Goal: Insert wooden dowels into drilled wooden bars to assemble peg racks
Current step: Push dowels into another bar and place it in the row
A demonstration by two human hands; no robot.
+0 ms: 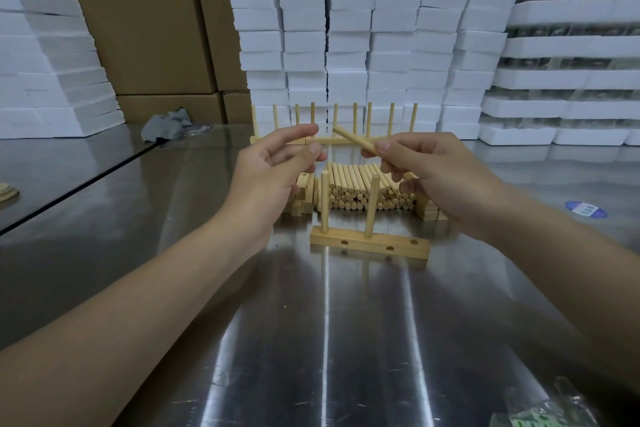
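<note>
Steel table (311,340) is carrying the work, both forearms reaching fwd over it. R hand (440,177) is pinching one dowel (353,140) btw thumb & fingers, its tip pointing up-left toward L hand (273,166), which is hovering w/ fingers loosely curled, holding nothing. Below them the drilled bar (369,245) is lying flat w/ two pegs (324,201) standing upright in it & three holes showing. Dowel pile (363,191) is sitting just behind the bar; finished racks (332,125) are standing further back by foam blocks (346,28)
</note>
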